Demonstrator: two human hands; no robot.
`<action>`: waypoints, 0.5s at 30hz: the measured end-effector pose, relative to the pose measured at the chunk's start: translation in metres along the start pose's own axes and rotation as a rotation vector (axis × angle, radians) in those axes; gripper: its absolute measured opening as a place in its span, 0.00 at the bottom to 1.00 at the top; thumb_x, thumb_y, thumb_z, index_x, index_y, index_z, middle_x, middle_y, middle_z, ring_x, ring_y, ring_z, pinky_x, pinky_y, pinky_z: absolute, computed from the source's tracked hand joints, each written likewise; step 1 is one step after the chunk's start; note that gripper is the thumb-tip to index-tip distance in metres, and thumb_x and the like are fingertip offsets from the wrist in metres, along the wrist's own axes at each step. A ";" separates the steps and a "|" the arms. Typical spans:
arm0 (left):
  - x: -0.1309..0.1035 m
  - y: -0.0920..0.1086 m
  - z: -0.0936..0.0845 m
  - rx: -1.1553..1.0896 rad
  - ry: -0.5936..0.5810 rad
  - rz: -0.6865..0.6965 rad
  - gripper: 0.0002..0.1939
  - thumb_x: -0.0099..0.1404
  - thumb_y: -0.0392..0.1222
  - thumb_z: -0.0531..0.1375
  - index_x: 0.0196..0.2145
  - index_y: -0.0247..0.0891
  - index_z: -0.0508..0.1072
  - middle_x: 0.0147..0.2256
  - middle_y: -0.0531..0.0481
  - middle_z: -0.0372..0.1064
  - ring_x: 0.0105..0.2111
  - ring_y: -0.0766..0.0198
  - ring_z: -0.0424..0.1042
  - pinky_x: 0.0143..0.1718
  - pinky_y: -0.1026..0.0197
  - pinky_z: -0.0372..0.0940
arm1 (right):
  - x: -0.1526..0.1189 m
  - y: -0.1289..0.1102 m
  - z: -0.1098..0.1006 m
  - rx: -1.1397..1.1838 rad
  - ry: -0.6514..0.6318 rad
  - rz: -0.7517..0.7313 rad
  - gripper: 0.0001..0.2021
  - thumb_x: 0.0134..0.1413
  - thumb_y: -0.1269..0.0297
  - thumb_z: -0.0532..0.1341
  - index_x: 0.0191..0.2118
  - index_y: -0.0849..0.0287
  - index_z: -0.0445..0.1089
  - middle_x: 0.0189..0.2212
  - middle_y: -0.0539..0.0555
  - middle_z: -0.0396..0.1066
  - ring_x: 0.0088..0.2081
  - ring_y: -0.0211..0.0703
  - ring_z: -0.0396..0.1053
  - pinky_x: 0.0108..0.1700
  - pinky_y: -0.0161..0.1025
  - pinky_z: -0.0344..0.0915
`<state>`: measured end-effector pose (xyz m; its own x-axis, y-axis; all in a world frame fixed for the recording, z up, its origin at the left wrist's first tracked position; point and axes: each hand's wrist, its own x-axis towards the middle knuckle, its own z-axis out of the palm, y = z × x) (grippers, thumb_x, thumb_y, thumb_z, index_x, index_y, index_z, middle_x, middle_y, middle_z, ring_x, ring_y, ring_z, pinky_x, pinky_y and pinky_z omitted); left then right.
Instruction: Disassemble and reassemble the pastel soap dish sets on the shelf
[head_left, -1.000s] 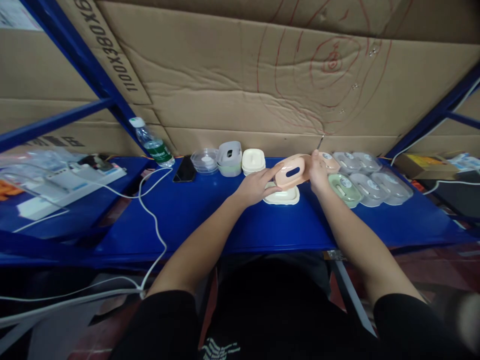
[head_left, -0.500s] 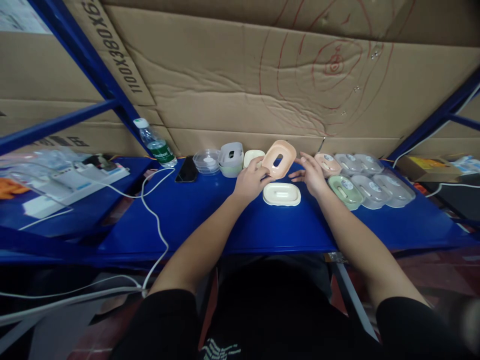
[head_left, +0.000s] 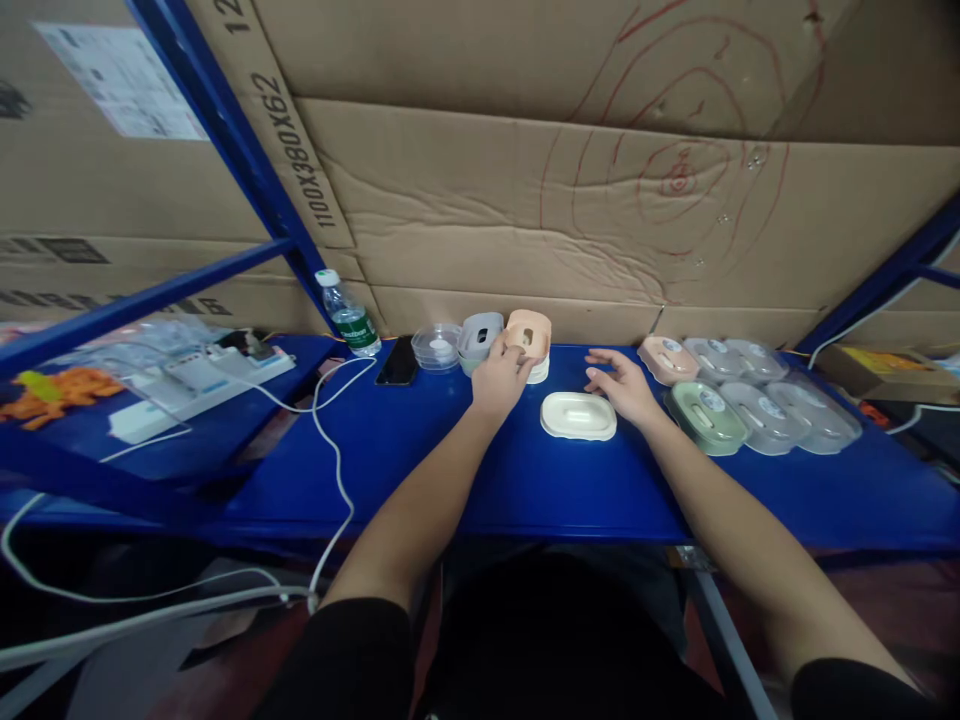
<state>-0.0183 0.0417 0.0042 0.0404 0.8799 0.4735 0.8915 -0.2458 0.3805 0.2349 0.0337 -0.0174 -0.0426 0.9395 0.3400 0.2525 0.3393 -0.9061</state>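
Observation:
My left hand (head_left: 501,378) grips a peach plastic tray with an oval slot (head_left: 529,330), tilted over a cream piece (head_left: 539,371) at the back of the table. Whether the two touch I cannot tell. Just left of it stands a grey slotted tray (head_left: 481,333) on a pale green one. My right hand (head_left: 621,385) hovers with fingers apart and holds nothing. Below and between the hands lies a cream oval-ridged lid (head_left: 578,415). Right of my right hand sit a peach box (head_left: 667,359) and a green box (head_left: 708,416) with clear covers.
Several grey boxes (head_left: 763,413) fill the right side. Clear round lids (head_left: 437,347), a phone (head_left: 397,361) and a water bottle (head_left: 349,316) stand to the left. A white cable (head_left: 334,448) runs down across the blue table (head_left: 420,470). Cardboard (head_left: 465,210) walls the back.
My left hand has carried the peach tray left and back, over the cream piece. My right hand is now apart from the tray. The view has shifted, with everything lower in it.

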 end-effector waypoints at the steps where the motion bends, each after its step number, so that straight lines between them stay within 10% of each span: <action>1: 0.000 0.000 0.000 0.017 -0.011 0.002 0.15 0.75 0.51 0.59 0.52 0.43 0.79 0.71 0.45 0.58 0.56 0.49 0.75 0.50 0.52 0.74 | 0.000 0.000 0.000 -0.008 0.000 -0.001 0.29 0.54 0.44 0.70 0.57 0.54 0.72 0.56 0.62 0.76 0.32 0.43 0.79 0.37 0.46 0.80; 15: 0.005 -0.010 0.013 0.011 -0.034 0.120 0.20 0.74 0.43 0.59 0.62 0.44 0.73 0.66 0.45 0.66 0.60 0.51 0.72 0.50 0.53 0.75 | -0.003 -0.006 -0.001 -0.151 0.012 -0.024 0.24 0.57 0.46 0.68 0.52 0.56 0.75 0.55 0.62 0.77 0.32 0.45 0.80 0.42 0.52 0.79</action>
<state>-0.0215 0.0540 -0.0080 0.1617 0.8577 0.4881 0.8843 -0.3455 0.3142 0.2341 0.0288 -0.0131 -0.0391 0.9303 0.3648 0.3942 0.3499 -0.8499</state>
